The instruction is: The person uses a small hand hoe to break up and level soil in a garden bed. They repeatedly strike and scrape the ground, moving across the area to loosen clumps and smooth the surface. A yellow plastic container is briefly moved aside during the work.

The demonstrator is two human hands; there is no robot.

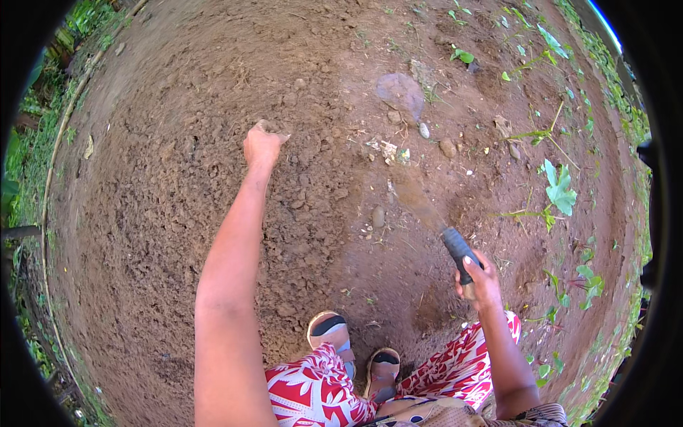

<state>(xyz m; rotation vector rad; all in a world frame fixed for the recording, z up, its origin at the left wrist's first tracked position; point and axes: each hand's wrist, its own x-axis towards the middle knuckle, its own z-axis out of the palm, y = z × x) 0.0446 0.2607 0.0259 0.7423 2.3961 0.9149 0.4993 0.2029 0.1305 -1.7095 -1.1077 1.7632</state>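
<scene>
My left hand (262,143) is reached out over rough, loosened brown soil (176,213), its fingers curled in; a small pale tip shows at its right side, and I cannot tell whether it is a finger or something held. My right hand (480,280) is closed around the dark wrapped handle (460,255) of a bladed tool. The tool's brown blade (419,200) points up and left above smoother ground and is blurred, so its exact kind is unclear.
Stones (378,216) and a flat purplish rock (400,95) lie right of the loosened soil. Young leafy plants (560,189) grow along the right side. A long thin pole (50,181) edges the left, with greenery beyond. My sandalled feet (330,331) stand at the bottom.
</scene>
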